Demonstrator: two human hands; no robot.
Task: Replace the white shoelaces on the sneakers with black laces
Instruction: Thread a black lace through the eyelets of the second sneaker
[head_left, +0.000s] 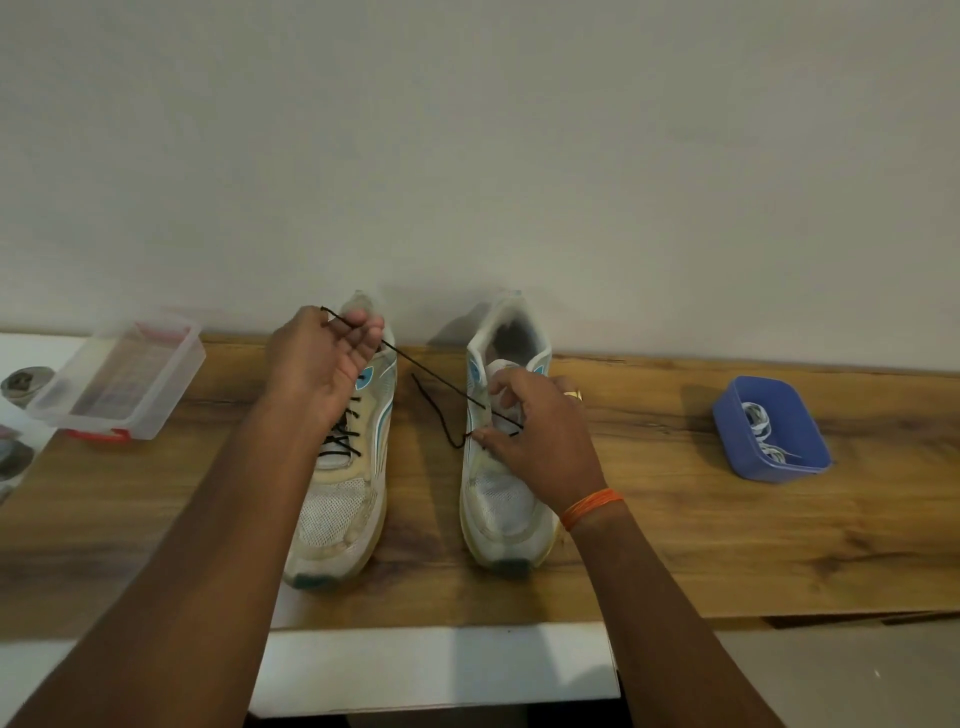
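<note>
Left grip (319, 358) pinches the black lace (436, 382) taut; right grip (537, 436) holds its slack at the right shoe (506, 467)
Threading seems early here; left shoe (345, 467) is already laced, next an open eyelet. White laces lie in the blue tub (774, 431), well clear on the surface (675, 545)

Left hand (322, 358) and forearm covered the tongue and upper eyelets of the left sneaker (340, 467), so only part of its black lacing showed. Right hand (535, 436) hid most of the eyelet rows on the right sneaker (498, 499), and where the black lace (431, 376) entered the shoe under the fingers could not be told. Contents of the clear container (119, 376) were blurred past reading, the round items (23, 384) at the far left were cut by the frame edge, and the white laces (763, 431) in the blue box (769, 462) were too small to count.
</note>
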